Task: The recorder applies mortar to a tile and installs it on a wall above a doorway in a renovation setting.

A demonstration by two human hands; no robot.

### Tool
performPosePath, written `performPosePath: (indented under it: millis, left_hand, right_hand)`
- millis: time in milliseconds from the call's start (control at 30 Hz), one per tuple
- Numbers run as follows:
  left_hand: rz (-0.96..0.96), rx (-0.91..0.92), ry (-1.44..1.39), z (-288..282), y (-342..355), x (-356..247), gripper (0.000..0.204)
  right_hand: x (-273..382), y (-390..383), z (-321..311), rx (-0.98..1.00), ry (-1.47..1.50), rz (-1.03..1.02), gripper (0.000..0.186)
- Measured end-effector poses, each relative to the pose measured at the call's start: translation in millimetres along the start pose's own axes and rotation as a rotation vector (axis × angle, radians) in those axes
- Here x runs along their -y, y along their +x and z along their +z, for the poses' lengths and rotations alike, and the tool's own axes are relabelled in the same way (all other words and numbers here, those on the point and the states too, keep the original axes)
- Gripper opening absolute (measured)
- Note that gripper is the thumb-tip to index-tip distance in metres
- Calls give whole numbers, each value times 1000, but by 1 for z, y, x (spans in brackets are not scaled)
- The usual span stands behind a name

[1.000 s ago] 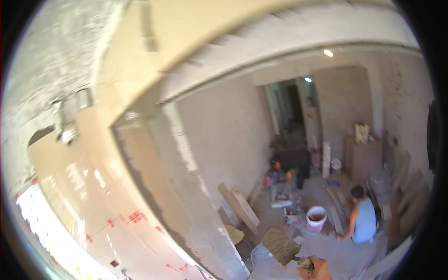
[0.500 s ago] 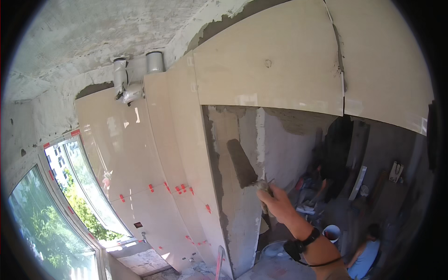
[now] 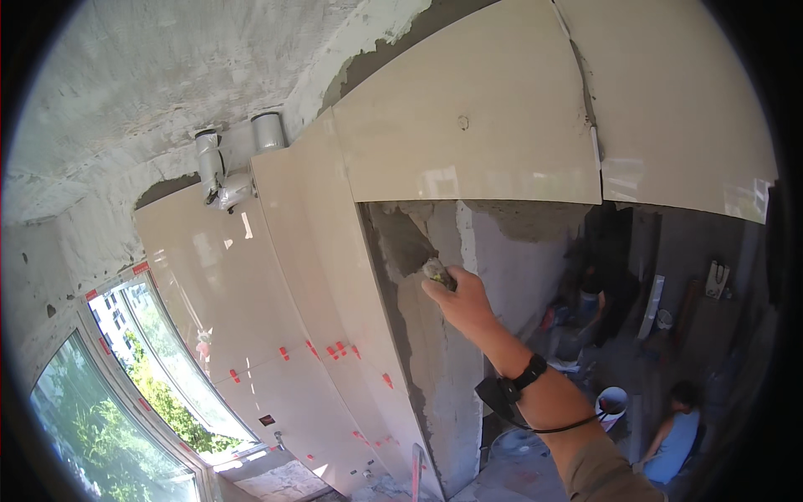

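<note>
My right hand (image 3: 465, 304) is closed around the handle of a trowel (image 3: 438, 273). A black strap and a small black device with a cable sit on my right wrist. The trowel's blade reaches up and left over the grey, mortar-smeared wall strip (image 3: 443, 368), close under the lower edge of the big beige tile (image 3: 468, 142). Its outline blends with the grey mortar, so whether it touches the wall is hard to see. Beige tiles (image 3: 309, 234) stand to the left of this strip. My left hand is out of view.
Red tile clips (image 3: 337, 350) line the tile joints at left, beside a window (image 3: 155, 376). Wrapped silver ducts (image 3: 219, 171) hang near the ceiling. Below right are a white bucket (image 3: 613, 403), a seated person in blue (image 3: 672, 439) and a dark-clothed person (image 3: 609, 289).
My right hand has moved up and left with the trowel, bringing the blade nearer the top corner of the bare wall strip. The view has shifted slightly.
</note>
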State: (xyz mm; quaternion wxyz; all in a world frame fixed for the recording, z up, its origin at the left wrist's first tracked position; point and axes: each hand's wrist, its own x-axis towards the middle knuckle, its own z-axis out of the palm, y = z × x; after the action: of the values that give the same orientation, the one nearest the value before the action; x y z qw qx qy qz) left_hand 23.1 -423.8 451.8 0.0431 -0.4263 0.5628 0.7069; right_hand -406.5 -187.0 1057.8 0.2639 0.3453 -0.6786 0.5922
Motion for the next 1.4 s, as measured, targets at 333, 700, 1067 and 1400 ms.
performPosePath:
  millis: [333,700,1067,1400]
  left_hand:
    - [16,51,117,30,15,-18,48]
    - [16,96,180,52,16,-17,49]
    - [10,145,240,79,23,-12,51]
    - [-60,203,357,93,45,13,52]
  right_hand:
    - [16,-42,-73,9,30,121,36]
    - [46,-101,-146,-67,72,158,31]
    - [80,-151,-216,-166,119,227,30]
    - [105,-190,-260,-267,79,199,38]
